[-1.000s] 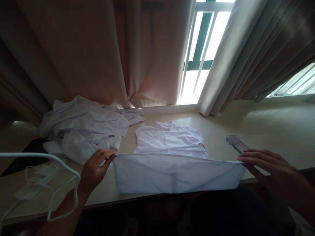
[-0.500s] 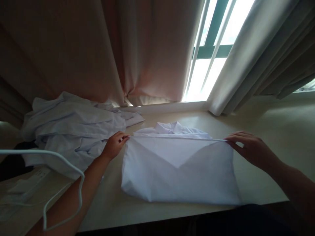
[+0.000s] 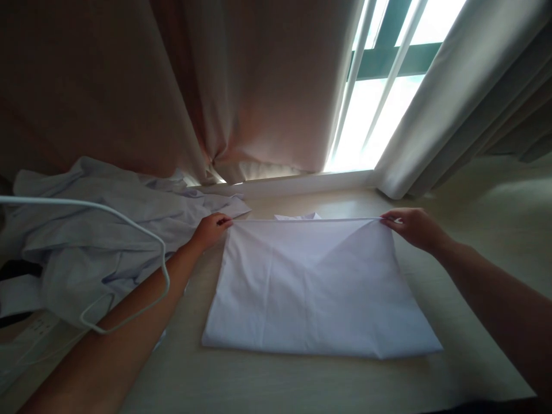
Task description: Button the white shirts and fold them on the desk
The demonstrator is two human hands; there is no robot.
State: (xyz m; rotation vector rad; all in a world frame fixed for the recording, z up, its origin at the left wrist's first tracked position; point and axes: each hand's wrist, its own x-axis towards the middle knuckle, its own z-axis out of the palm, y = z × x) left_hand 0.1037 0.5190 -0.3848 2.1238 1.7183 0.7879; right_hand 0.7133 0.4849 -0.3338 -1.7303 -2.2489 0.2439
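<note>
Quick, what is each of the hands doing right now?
Left hand: pinching the white shirt's far left corner.
Right hand: pinching its far right corner.

A home room: heavy curtains [image 3: 241, 86] at a window [image 3: 379, 103], laundry pile [image 3: 99, 230] on a table [image 3: 302, 385]

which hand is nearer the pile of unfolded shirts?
Left. The left hand pinches the folded shirt's far left corner, right beside the pile of unfolded shirts; the right hand pinches the far right corner, well away from it.

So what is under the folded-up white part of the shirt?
Only the shirt's collar tip peeks out beyond the white shirt's folded edge, held by the left hand and right hand. The rest is covered.
</note>
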